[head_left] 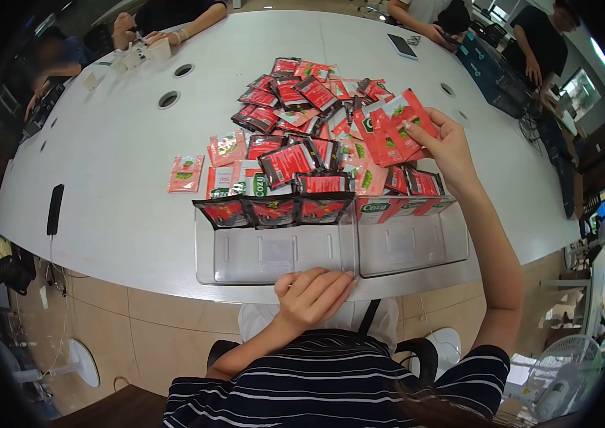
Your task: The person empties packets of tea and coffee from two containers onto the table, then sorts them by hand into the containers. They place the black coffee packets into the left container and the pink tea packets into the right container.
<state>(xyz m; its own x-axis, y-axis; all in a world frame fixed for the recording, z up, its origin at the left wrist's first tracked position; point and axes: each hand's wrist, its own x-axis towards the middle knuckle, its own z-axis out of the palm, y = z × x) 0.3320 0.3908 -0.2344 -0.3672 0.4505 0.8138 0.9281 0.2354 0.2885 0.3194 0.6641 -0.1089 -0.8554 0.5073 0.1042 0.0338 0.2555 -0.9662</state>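
Note:
Raised over the right side of the pile, my right hand (449,146) pinches light red sachets (404,118) between thumb and fingers. My left hand (313,296) rests at the table's front edge by the bins, its fingers slightly curled and holding nothing that I can see. A heap of red, black-edged and pink sachets (292,160) lies behind two clear bins. Black-edged sachets (274,212) stand in a row at the back of the left bin (245,265). Light red sachets (411,207) line the back of the right bin (417,260).
One pink sachet (186,173) lies left of the heap. A black bar-shaped object (55,209) is at the table's left. Round holes (168,100) pierce the tabletop. A phone (402,46) lies at the back right. Other people sit or stand around the far side; one handles white cups (159,50).

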